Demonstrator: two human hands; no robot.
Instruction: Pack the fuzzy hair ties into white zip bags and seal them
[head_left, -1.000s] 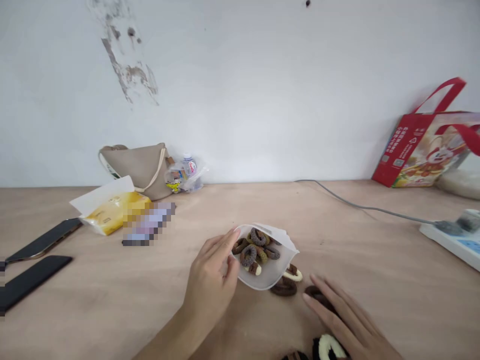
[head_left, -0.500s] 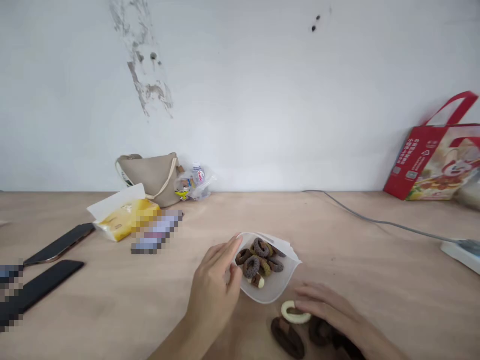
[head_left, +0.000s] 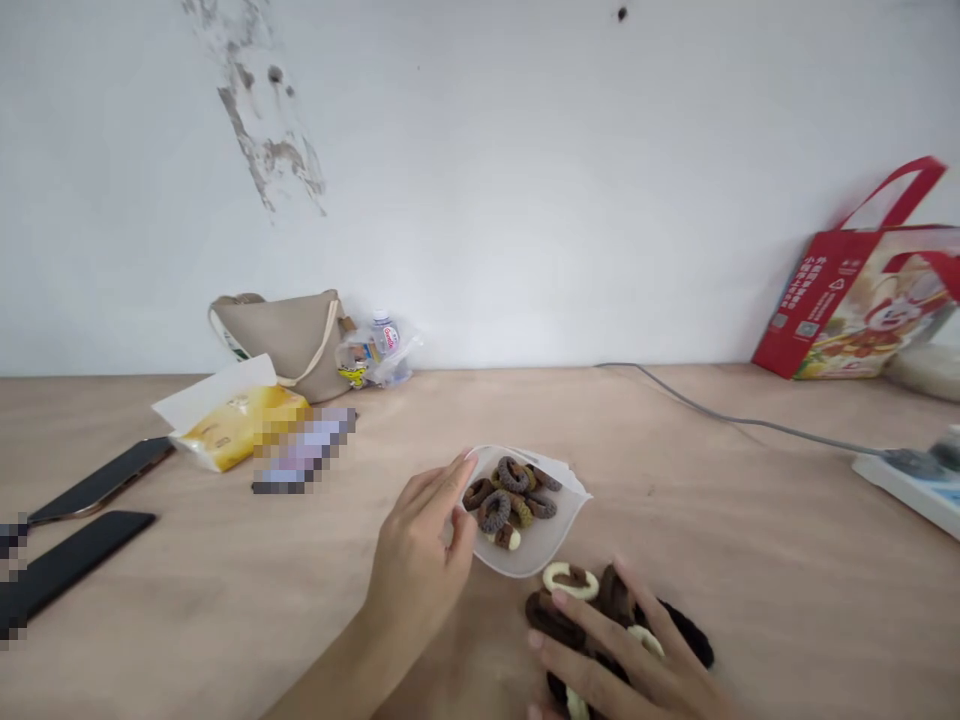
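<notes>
Seen from the head-worn camera, a person's left hand (head_left: 415, 560) grasps the edge of a translucent frosted plastic pouch (head_left: 551, 545), its grip closed on the pouch's left side. Inside, just right of that grip, lies a cluster of brown, grey and olive fabric hair ties (head_left: 495, 511). The right hand (head_left: 611, 665) rests open, fingers splayed, on a loose heap of dark brown and cream fabric hair ties (head_left: 568, 580), its grip not closed on them. The heap sits on the pale wooden counter (head_left: 757, 620), just below the pouch.

Beyond the left grip are a yellow packet (head_left: 238, 430) and a beige shoulder bag (head_left: 277, 340) against the wall. Two flat black phones (head_left: 97, 480) lie farther left. Well right of the right grip stand a red gift bag (head_left: 855, 300) and a white power strip (head_left: 892, 480) with a grey cable (head_left: 750, 422).
</notes>
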